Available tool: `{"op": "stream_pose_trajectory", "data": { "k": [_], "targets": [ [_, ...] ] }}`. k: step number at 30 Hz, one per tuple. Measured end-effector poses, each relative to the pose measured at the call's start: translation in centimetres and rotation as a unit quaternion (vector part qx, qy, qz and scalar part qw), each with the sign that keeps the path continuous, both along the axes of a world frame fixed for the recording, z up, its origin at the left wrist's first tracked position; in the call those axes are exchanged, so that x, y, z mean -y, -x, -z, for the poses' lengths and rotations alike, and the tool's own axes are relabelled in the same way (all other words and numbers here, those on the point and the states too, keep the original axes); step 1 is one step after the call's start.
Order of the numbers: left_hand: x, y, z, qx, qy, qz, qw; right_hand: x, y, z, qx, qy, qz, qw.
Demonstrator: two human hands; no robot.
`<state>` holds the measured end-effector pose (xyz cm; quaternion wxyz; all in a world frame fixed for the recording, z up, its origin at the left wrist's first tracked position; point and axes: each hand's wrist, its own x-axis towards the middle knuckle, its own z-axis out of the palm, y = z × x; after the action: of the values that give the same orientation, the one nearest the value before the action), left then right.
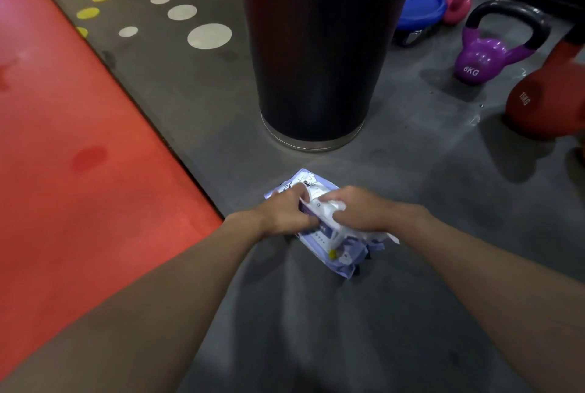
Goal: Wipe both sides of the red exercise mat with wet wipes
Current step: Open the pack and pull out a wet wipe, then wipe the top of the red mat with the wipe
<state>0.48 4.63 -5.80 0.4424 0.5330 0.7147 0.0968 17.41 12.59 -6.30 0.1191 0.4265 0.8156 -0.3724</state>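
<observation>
A pale purple pack of wet wipes [340, 255] lies on the grey floor in front of me. My left hand [285, 212] presses on the pack's left side with its fingers at the opening. My right hand [361, 210] pinches a white wipe [329, 207] bunched at the top of the pack. The red exercise mat [63, 155] lies flat on the floor to the left, with a darker damp-looking spot near its middle.
A thick black pillar [316, 44] rises straight ahead of the pack. To the right stand a purple 6KG kettlebell [487, 57], a red kettlebell [544, 101], a pink one [457, 6] and a blue disc [421, 6]. Yellow and white dots mark the floor [177, 12] beyond the mat.
</observation>
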Motion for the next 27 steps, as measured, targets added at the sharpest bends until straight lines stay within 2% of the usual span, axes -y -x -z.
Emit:
{"op": "stream_pose_trajectory", "data": {
  "k": [3, 6, 8, 11, 18, 21, 24, 27],
  "targets": [
    [-0.4, -0.4, 0.3, -0.02, -0.012, -0.059, 0.998, -0.8, -0.4, -0.1, -0.132, -0.045, 0.132, 0.981],
    [-0.7, -1.8, 0.6, -0.133, -0.029, -0.064, 0.989, -0.9, -0.9, -0.4, -0.151, -0.045, 0.117, 0.981],
    [-0.8, -2.6, 0.7, -0.186, -0.026, -0.065, 0.98, -0.3, -1.0, -0.4, -0.111, -0.009, 0.073, 0.991],
    [-1.0, -2.9, 1.0, -0.208, -0.016, -0.073, 0.975, 0.5, -1.0, 0.0, -0.003, -0.041, 0.002, 0.999],
    [-1.1, -2.9, 0.9, -0.211, 0.01, -0.079, 0.974, 0.0, 1.3, -0.6, 0.059, -0.077, -0.033, 0.995],
    [-0.2, -1.1, 0.1, -0.178, -0.025, -0.068, 0.981, 0.4, 4.9, -0.8, -0.016, -0.06, -0.015, 0.998],
    [1.4, 2.9, -1.2, -0.216, -0.044, -0.081, 0.972, 1.8, 10.0, -1.3, -0.129, -0.03, 0.015, 0.991],
    [3.2, 7.1, -3.5, -0.268, 0.004, -0.092, 0.959, 4.0, 15.4, -1.9, -0.181, 0.011, 0.019, 0.983]
  ]
}}
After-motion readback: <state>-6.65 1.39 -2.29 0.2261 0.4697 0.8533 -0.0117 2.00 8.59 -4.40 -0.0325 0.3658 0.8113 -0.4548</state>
